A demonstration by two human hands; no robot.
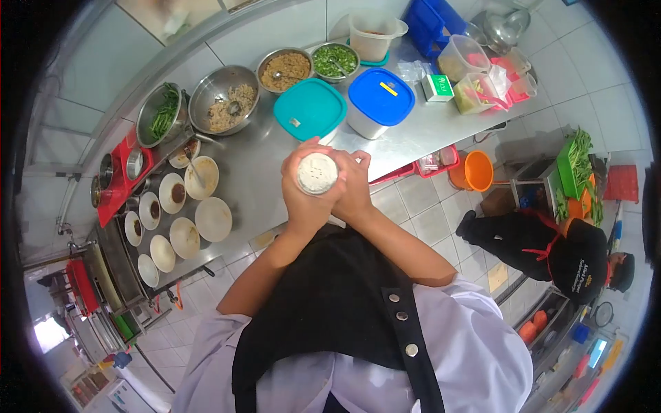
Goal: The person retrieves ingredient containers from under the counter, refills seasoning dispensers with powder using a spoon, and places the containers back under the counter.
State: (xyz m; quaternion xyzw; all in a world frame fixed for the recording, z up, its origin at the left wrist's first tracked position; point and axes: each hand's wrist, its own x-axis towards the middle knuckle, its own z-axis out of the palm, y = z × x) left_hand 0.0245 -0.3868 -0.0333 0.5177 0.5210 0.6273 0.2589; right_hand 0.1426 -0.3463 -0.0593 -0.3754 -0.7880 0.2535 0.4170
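Observation:
Both my hands are wrapped round a small round container with a white top (pixel 317 173), held up above the steel counter's front edge. Small dark specks or holes show on that top; I cannot tell which. My left hand (pixel 300 204) grips it from the left and below, fingers curled over the far side. My right hand (pixel 354 191) presses against its right side, fingers bent and partly hidden. Just beyond stand a tub with a teal lid (pixel 310 109) and a white tub with a blue lid (pixel 381 96).
Several white bowls (pixel 213 219) line the counter's left side, some with dark sauce. Steel bowls hold minced food (pixel 284 71), chopped greens (pixel 335 61) and leafy greens (pixel 164 118). An orange bucket (pixel 473 171) stands on the floor at right, near a co-worker in black (pixel 544 248).

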